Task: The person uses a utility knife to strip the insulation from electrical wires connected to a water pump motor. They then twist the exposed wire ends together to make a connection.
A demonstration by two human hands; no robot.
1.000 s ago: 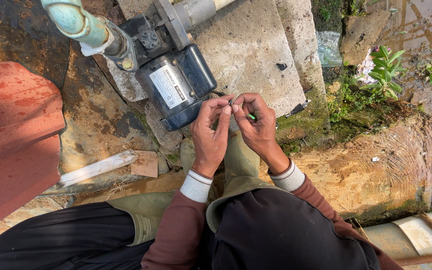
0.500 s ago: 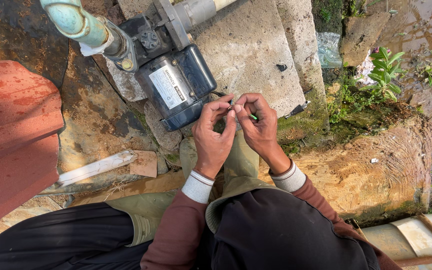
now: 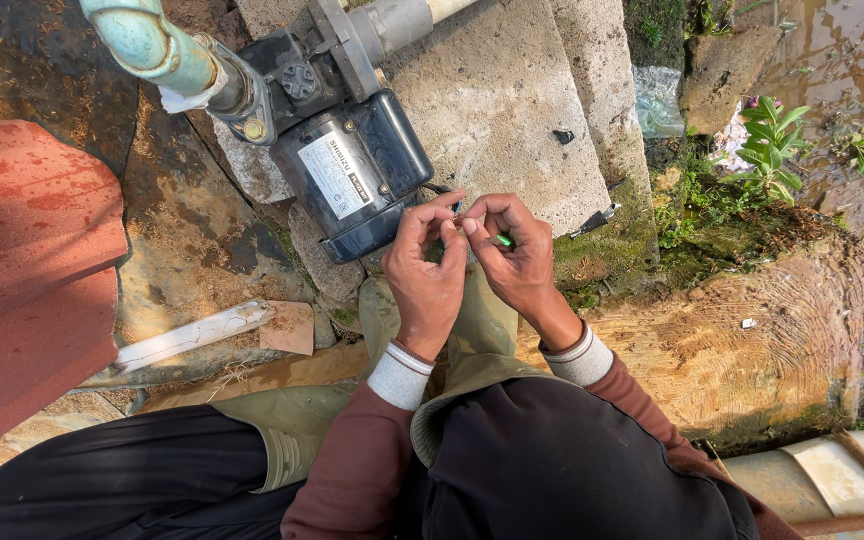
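While both hands are meeting just below the dark pump (image 3: 352, 170), the left hand (image 3: 427, 275) and right hand (image 3: 517, 260) are pinching their fingertips shut on a thin wire (image 3: 457, 222). A small green piece (image 3: 503, 240) is poking out beside the right fingers, over the stone slab (image 3: 512, 110).

The water pump (image 3: 352, 170) sits on stone ground at the upper middle, its pipe (image 3: 152, 45) running off to the upper left and a second pipe (image 3: 402, 20) leaving toward the top. Just right of the pump lies a concrete slab (image 3: 512, 100). Below the pump, the left hand (image 3: 427, 275) and right hand (image 3: 512, 255) meet fingertip to fingertip, pinching a small wire (image 3: 502, 240) between them. A flat strip (image 3: 192, 335) lies left of the hands. A log (image 3: 742, 340) lies to their right, with a plant (image 3: 767, 135) behind it.
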